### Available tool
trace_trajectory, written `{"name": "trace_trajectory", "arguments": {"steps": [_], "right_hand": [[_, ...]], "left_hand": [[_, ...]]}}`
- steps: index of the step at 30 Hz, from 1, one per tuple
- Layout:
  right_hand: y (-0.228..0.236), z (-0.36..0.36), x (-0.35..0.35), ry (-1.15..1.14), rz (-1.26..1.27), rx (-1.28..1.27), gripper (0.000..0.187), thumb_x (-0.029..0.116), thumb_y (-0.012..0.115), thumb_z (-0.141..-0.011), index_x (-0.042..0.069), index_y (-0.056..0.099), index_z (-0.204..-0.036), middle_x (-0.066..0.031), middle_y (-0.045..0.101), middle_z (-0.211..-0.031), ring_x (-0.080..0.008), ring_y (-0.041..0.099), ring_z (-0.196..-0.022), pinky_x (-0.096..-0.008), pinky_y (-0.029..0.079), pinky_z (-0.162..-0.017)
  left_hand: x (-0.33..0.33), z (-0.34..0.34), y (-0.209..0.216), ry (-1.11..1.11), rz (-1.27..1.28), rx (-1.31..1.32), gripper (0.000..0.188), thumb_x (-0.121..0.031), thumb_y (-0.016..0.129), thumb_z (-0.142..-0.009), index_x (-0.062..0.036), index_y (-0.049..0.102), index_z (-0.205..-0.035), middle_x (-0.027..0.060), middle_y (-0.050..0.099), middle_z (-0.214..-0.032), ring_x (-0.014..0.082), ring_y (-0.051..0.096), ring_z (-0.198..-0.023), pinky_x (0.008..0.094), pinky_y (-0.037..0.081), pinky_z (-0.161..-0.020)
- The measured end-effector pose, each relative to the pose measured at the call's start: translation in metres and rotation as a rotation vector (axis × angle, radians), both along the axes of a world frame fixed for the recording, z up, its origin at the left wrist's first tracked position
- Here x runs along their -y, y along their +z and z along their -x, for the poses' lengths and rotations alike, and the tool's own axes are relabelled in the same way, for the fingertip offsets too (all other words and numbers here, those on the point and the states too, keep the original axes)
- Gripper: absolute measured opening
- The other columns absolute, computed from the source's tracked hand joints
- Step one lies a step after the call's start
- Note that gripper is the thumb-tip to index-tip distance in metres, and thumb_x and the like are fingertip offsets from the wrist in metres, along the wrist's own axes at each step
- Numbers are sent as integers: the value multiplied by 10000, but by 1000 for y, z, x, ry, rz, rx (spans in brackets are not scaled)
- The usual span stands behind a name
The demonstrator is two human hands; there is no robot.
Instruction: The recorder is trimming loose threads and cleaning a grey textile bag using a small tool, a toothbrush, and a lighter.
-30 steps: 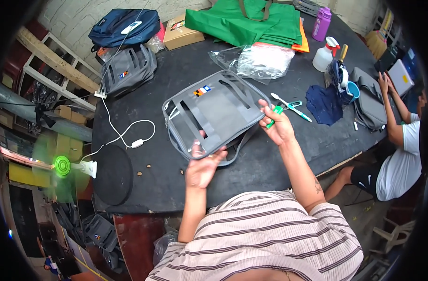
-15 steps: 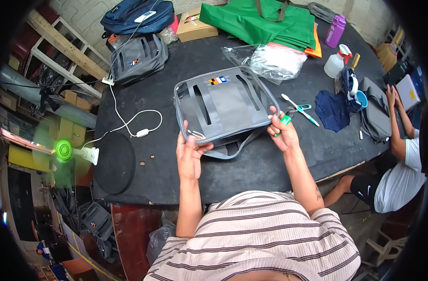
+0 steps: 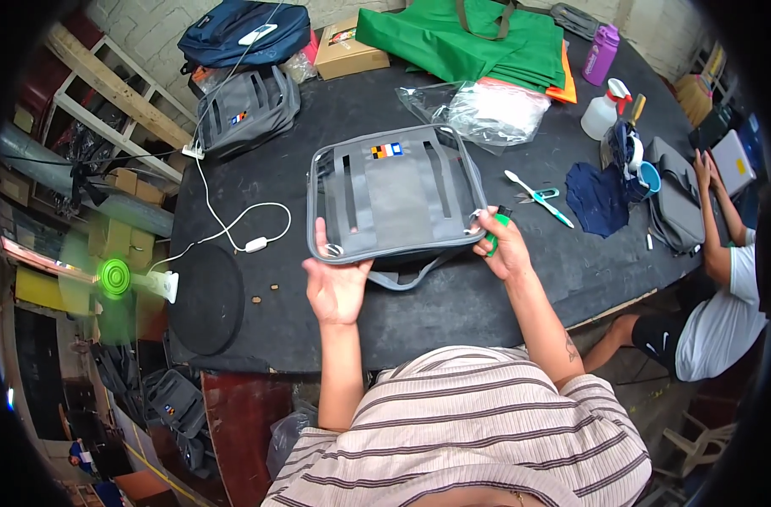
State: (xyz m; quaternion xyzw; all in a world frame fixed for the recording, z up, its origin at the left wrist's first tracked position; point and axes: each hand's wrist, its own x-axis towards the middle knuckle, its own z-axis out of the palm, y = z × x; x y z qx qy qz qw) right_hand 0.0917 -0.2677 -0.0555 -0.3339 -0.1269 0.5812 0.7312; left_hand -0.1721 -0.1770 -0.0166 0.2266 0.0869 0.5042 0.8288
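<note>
We held the grey bag [image 3: 394, 198] flat on the black surface [image 3: 318, 127], between both grips. Left hand [image 3: 336, 283] closed on its near-left corner; right hand [image 3: 505, 245] clasped its near-right corner plus a green tool [image 3: 495, 232].

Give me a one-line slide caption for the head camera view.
Both hands, left hand and right hand, hold a grey backpack by its near edge over a black table.
</note>
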Motion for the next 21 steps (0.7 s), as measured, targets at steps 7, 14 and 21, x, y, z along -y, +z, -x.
{"name": "trace_trajectory", "arguments": {"steps": [7, 14, 21], "right_hand": [[20, 44, -3, -96, 152, 1150, 431, 186, 750, -786, 55, 465, -1080, -44, 605, -810, -144, 551, -660, -308, 440, -551], [75, 52, -3, -229, -37, 1585, 672, -137, 564, -639, 160, 573, -1242, -89, 493, -925, -276, 597, -756, -392, 491, -648], [59, 52, -10, -130, -199, 1277, 423, -169, 537, -674, 41, 668, -1017, -65, 536, -841, -193, 572, -807, -284, 462, -730]], "left_hand": [[29, -56, -15, -227, 86, -99, 602, -86, 582, -889, -38, 297, -1417, 154, 391, -1416, 340, 420, -1282, 489, 346, -1067], [38, -67, -4, -123, -5, -245, 512, 59, 515, -874, -30, 390, -1363, 126, 450, -1384, 209, 489, -1210, 380, 411, -1018], [39, -65, 0, -104, -14, -330, 492, 59, 545, -863, -42, 436, -1331, 74, 515, -1315, 137, 524, -1134, 283, 429, -930]]}}
